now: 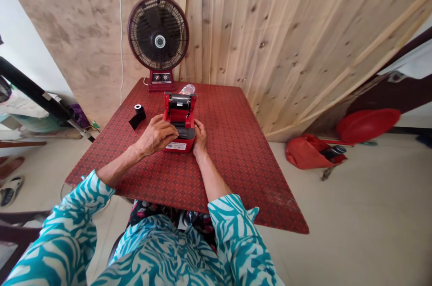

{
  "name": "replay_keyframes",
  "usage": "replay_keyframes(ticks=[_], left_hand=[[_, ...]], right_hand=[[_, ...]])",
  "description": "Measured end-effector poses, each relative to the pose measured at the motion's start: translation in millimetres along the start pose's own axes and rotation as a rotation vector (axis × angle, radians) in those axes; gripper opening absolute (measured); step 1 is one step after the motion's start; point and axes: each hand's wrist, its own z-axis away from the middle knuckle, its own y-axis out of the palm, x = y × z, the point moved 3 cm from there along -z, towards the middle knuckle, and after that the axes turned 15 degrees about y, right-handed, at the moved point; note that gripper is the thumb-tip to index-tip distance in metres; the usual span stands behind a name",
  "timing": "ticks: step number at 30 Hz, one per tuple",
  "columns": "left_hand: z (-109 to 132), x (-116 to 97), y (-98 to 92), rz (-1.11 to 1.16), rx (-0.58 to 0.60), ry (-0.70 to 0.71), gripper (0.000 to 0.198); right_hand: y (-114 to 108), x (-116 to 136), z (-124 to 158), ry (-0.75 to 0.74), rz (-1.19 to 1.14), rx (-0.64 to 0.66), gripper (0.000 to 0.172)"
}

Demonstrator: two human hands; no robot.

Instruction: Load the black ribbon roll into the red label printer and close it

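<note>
A small red label printer (183, 145) stands on the table in front of me with its lid raised, its dark inner compartment showing. My left hand (157, 134) is closed over the printer's left side, fingers bent and tips at the compartment. Whether a small part lies under those fingertips is hidden. Along the printer's right wall, my right hand (200, 137) grips it with curled fingers. To the left lies a roll of black tape or labels (137, 117) with a white core, its loose end spread on the tabletop.
The table (236, 164) has a red patterned top. At its back stand a dark red fan (158, 43) and a clear plastic bottle (187, 90), partly hidden behind the printer lid. On the floor at right are an orange-red bag (303, 153) and a red basin (367, 126).
</note>
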Motion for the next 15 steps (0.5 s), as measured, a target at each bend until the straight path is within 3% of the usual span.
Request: replay_keyframes(ticks=[9, 15], left_hand=[[6, -11, 1.7, -0.124, -0.075, 0.108, 0.013], [15, -14, 10.2, -0.174, -0.147, 0.142, 0.013]], right_hand=[[1, 0, 3, 0.023, 0.032, -0.020, 0.044], [7, 30, -36, 0.023, 0.112, -0.120, 0.046]])
